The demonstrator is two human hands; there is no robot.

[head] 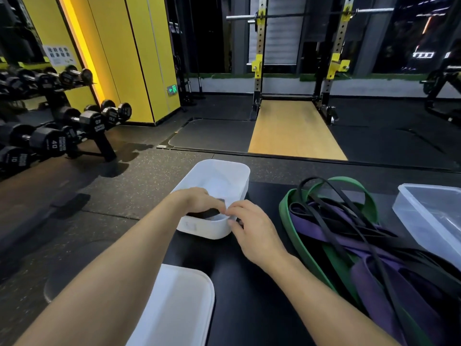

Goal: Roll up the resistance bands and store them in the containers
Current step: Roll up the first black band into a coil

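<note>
1. done: one rolled black band (208,213) sits at the near end of the white container (224,166); the left hand (197,202) curls over it and grips it.
2. right hand (252,228): fingertips bent at the container's near rim; what they pinch, if anything, cannot be told.
3. remaining: a pile of bands (349,228), green, purple and black, lies unrolled near the clear container (424,208). judged early stage.
</note>
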